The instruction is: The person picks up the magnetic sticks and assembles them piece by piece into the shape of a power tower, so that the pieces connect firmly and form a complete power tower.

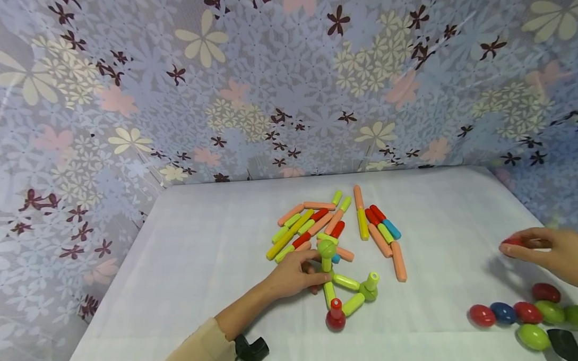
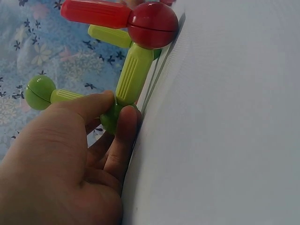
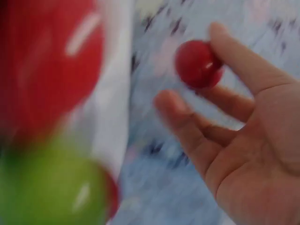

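While the left hand (image 1: 292,274) pinches a green ball (image 2: 110,121) between its fingers, the right hand (image 1: 554,251) likewise pinches a red ball (image 3: 199,64). Sticks (image 1: 291,233) lie beyond the left fingers.

Held red ball (image 3: 193,60): smooth, glossy plastic w/ bright highlight. Green rod (image 2: 133,72): plastic, ribbed lengthwise, slight sheen. Loose balls (image 1: 482,315): v. shiny plastic. White tabletop (image 1: 200,231): matt, smooth, prob. cloth, tho hard to tell. Sleeve (image 1: 199,348): matt cloth.

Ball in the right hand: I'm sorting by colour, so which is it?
The ball is red, seen best in the right wrist view.
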